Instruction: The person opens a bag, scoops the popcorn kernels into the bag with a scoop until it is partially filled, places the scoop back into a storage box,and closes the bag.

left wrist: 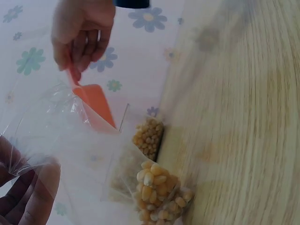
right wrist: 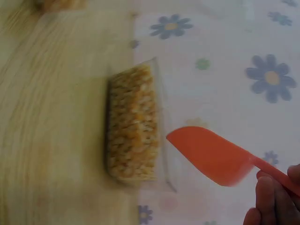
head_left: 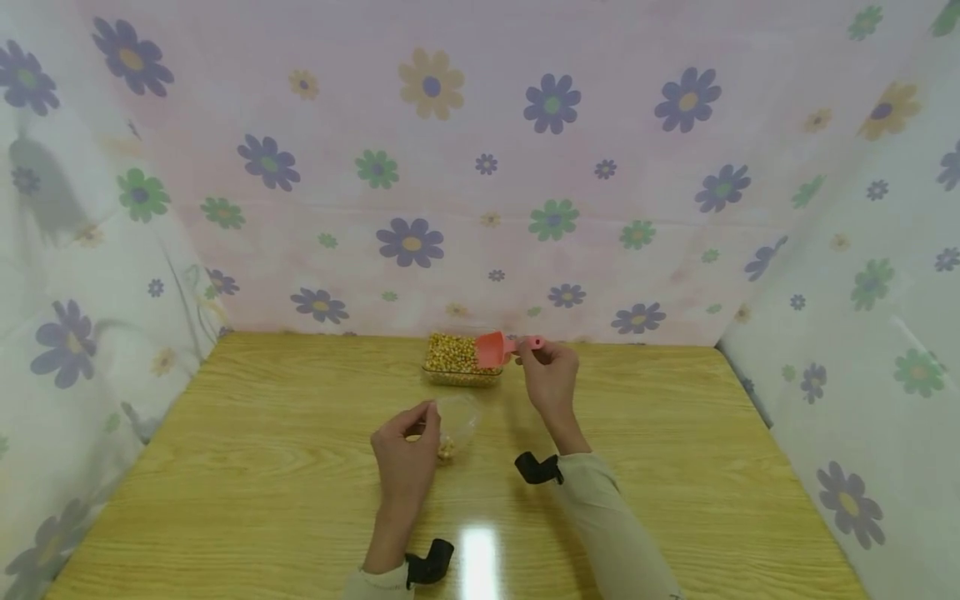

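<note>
My right hand (head_left: 552,379) grips the handle of a small coral-pink scoop (head_left: 491,350), whose blade is over the right end of a clear rectangular container (head_left: 463,379) filled with corn kernels (head_left: 450,352). In the right wrist view the scoop (right wrist: 211,154) looks to hold no kernels. With thumb and fingers, my left hand (head_left: 407,446) pinches the top of a clear plastic bag (head_left: 459,417) in front of the container. A small heap of kernels (left wrist: 157,192) lies in the bag's bottom, as the left wrist view shows.
The wood-grain table (head_left: 262,450) spreads out around both hands. A flower-patterned cloth (head_left: 480,167) hangs behind the container and along both sides. Black wrist mounts (head_left: 536,468) sit on both forearms.
</note>
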A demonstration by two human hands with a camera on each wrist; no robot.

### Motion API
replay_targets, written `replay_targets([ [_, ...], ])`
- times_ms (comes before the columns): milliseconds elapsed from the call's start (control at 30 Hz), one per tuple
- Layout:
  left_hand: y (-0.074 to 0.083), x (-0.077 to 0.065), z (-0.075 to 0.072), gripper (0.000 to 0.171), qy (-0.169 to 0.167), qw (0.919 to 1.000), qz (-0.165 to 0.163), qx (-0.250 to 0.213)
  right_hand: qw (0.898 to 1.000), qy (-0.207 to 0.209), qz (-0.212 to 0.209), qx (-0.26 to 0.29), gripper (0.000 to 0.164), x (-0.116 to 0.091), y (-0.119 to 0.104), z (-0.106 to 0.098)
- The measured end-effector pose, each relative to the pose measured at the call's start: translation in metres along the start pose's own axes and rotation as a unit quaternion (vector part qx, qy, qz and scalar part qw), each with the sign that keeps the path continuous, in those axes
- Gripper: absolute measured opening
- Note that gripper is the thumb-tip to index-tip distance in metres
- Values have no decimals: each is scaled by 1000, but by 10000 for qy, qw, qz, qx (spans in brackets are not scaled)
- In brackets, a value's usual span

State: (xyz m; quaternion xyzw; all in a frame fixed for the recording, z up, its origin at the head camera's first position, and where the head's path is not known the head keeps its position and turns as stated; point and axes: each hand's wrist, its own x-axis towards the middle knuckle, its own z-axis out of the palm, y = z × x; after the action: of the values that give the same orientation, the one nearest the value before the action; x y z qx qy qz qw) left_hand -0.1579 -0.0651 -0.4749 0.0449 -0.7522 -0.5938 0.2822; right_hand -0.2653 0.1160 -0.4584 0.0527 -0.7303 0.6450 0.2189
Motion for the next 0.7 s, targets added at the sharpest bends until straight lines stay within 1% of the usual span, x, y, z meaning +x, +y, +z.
replay_targets([
  [67, -8, 1, 0, 15, -50, 10000, 78, -7, 10000, 26, -64, -66, 21, 0, 12, 5],
  [200, -8, 3, -3, 16, -252, 9997, -10, -54, 9999, 21, -19, -166, 23, -6, 21, 12],
  [333, -7, 4, -5, 15, -356, 9993, -84, -55, 9998, -6, 201, -48, 27, -9, 28, 18],
  [400, -8, 4, -6, 15, -369, 9992, -112, -58, 9989, 10, 465, 96, 27, -8, 31, 20],
  [500, -9, 5, -6, 15, -385, 9991, -101, -116, 9930, 138, 1109, 371, 21, -6, 36, 21],
  [600, -9, 6, -6, 15, -388, 9991, -60, -177, 9816, 253, 1788, 613, 20, -3, 39, 22],
  [700, -9, 7, -6, 15, -377, 9990, -101, -202, 9693, 232, 2293, 860, 22, 0, 42, 22],
])
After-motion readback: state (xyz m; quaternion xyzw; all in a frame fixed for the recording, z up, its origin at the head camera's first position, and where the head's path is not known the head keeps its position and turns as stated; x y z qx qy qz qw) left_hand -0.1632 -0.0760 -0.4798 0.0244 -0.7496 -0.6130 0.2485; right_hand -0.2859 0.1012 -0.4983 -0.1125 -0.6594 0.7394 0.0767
